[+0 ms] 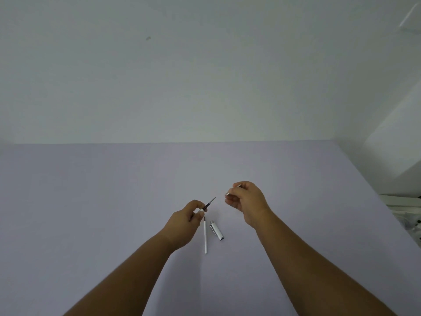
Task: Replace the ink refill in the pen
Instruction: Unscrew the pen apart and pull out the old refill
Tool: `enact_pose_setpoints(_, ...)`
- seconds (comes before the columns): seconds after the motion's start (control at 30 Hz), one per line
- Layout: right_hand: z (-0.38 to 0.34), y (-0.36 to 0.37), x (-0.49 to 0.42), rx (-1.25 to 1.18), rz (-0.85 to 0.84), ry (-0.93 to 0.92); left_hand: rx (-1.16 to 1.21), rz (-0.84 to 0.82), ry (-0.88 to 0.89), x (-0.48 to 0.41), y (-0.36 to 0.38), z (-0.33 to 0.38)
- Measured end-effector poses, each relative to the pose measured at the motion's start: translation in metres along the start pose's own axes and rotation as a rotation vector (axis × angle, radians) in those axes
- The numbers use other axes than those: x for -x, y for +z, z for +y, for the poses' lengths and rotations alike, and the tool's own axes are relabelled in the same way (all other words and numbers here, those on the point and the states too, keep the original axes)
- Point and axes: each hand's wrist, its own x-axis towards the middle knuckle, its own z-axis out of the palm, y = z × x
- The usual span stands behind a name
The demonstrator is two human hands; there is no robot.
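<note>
The left hand (190,218) pinched the refill (210,203) and the right hand (245,197) gripped the pen tube (228,194), tips facing, ready to slide together.

Far table (114,179) bare — refill (205,238), cap (216,230) between hands

Soft, even, dimmish light falls on my table (91,201); shadows under my forearms are faint. Wide-angle bending shows toward the table's right edge, slightly blurred there.
</note>
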Motion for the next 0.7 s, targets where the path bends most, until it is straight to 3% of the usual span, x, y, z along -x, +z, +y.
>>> enact_pose_setpoints(0.17,0.047,-0.016,-0.008,0.846,-0.062,0.049,0.083,0.008,-0.095,-0.002,0.01,-0.014)
enact_pose_setpoints(0.3,0.078,-0.021,-0.011,1.193,-0.098,-0.12,0.069,-0.013,-0.117,-0.004,0.016,-0.022)
enact_pose_setpoints(0.47,0.09,-0.025,-0.012,1.263,-0.076,-0.22,0.059,-0.022,-0.144,-0.006,0.018,-0.027)
enact_pose_setpoints(0.7,0.093,-0.028,-0.012,1.189,-0.075,-0.218,0.056,-0.041,-0.152,-0.006,0.02,-0.029)
